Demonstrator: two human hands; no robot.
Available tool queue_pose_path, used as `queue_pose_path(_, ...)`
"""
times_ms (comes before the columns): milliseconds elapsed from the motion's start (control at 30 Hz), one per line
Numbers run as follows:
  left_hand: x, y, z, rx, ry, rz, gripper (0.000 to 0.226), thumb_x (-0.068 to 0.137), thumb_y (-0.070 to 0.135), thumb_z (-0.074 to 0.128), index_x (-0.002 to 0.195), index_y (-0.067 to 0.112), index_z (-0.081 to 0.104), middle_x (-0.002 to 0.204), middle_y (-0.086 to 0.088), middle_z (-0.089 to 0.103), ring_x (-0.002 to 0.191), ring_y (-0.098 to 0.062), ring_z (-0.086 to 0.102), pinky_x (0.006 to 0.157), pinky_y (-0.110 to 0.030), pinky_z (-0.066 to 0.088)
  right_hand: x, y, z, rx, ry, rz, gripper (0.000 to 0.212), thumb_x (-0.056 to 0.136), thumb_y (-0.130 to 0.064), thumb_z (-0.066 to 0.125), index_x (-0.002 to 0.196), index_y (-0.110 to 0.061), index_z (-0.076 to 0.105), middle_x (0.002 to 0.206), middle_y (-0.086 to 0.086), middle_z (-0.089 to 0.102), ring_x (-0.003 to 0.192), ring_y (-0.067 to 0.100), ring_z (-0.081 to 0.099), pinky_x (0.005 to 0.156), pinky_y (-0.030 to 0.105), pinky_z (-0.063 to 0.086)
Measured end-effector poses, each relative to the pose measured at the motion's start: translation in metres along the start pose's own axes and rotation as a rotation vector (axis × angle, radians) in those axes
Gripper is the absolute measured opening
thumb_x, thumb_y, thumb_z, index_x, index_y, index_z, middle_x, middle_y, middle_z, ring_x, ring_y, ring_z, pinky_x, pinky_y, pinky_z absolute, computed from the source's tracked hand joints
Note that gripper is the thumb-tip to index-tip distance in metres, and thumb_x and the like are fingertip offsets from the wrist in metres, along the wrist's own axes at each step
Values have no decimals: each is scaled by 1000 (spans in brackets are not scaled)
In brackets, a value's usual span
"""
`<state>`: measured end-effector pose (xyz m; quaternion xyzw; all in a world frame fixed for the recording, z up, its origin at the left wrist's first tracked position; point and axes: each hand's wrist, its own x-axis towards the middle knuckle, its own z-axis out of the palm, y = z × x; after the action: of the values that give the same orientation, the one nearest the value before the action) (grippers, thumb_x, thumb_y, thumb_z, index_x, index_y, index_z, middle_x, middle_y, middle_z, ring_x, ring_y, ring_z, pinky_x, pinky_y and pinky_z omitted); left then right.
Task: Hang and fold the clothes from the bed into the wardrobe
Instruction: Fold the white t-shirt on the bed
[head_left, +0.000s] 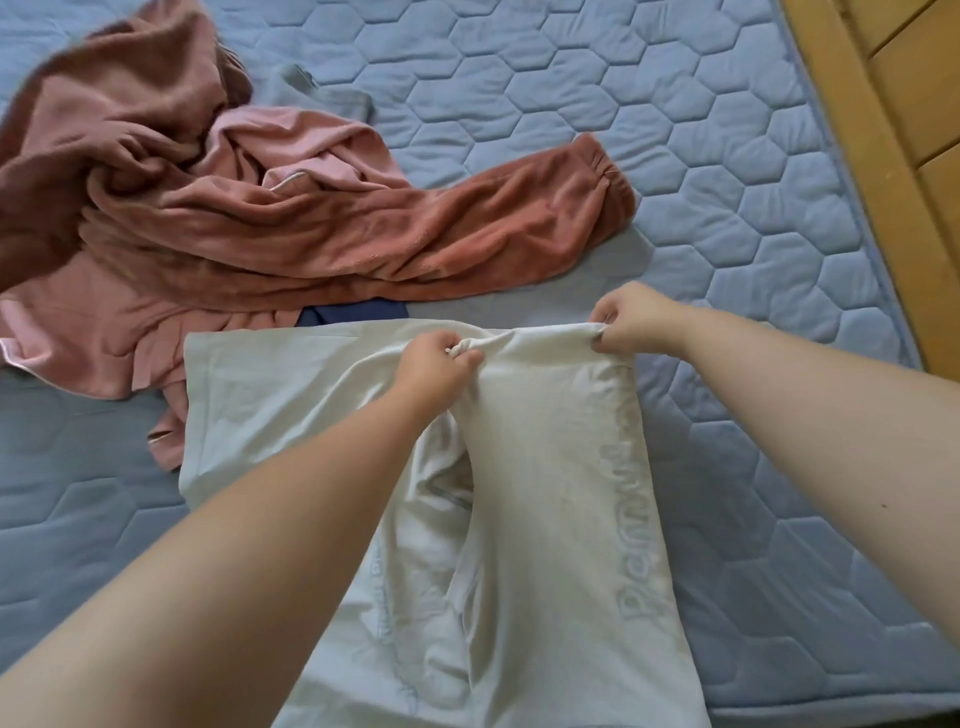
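Note:
A pale grey-white garment (550, 519) with raised lettering along its right side lies spread on the blue quilted bed (727, 218). My left hand (434, 366) pinches its bunched far edge near the middle. My right hand (631, 319) pinches the same edge at the right corner, lifting it slightly off the bed. Beyond them lies a rust-brown fleece garment (363, 234) stretched across the bed, tangled with a pink garment (104, 332). The wardrobe is not in view.
A dark blue cloth (353, 313) peeks out between the fleece and the pale garment. A grey-blue garment (322, 98) lies farther back. The bed's right edge meets a wooden floor (904, 104).

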<state>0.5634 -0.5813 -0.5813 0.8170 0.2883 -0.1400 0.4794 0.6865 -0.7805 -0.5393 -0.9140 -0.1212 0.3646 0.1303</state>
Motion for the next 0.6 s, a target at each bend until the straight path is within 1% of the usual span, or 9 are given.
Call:
queue_pose_path(67,2,2,3,155,131,-23,27,88,25,59,67,13,48,64,-2,47,69,-25,49,60,-31,33,2,8,12,158,230,62,12,80,-15,68,90,-9,69,89,7,67,83,19,59,64,21,43)
queue_pose_path(133,0,4,7,288,192,-56,9,91,18,52,94,13,59,90,-7,62,89,-30,58,71,-34,43,2,18,30,196,368,147,25,80,-23,68,101,-9,66,104,11,66,99,27,60,81,28,45)
queue_pose_path(167,-2,1,10,405,224,-12,21,90,13,48,109,13,58,102,-9,62,97,-32,57,76,-37,44,2,22,38,215,392,191,32,81,-27,68,107,-9,63,111,13,64,105,30,58,87,31,44)
queue_pose_path(267,-7,-6,18,644,281,608,42,78,9,35,112,7,60,107,-14,61,96,-36,57,76,-39,46,0,24,55,347,363,284,42,83,-38,67,112,-8,56,115,13,62,110,32,56,90,34,42)
queue_pose_path(333,-9,-15,24,838,56,978,49,78,14,35,120,10,60,122,-14,59,110,-35,56,88,-40,42,0,22,60,406,294,329,48,84,-42,66,116,-7,56,117,12,62,113,31,56,83,29,39)
queue_pose_path(367,-11,-18,24,973,-114,982,50,86,18,36,133,14,51,139,-12,49,126,-32,47,100,-41,34,-1,22,61,414,272,336,46,85,-41,65,115,-6,59,113,12,63,112,31,56,77,27,35)
queue_pose_path(433,-9,-23,23,1122,-338,666,57,100,37,30,153,20,15,161,-4,11,147,-22,12,114,-43,15,0,21,62,417,309,321,31,87,-36,65,99,-7,64,97,11,63,105,32,60,69,24,32)
queue_pose_path(500,-4,-23,21,1170,-343,403,66,100,49,26,153,22,-2,161,4,-5,148,-18,-4,114,-44,12,0,18,65,429,402,317,24,87,-34,64,87,-10,61,91,13,64,98,33,61,68,27,34)
queue_pose_path(600,-4,-22,29,1160,-277,325,66,100,48,25,153,21,-2,161,6,-5,148,-19,-6,114,-47,10,-3,17,75,528,458,365,33,92,-38,56,74,-11,52,89,14,61,97,34,60,72,30,37)
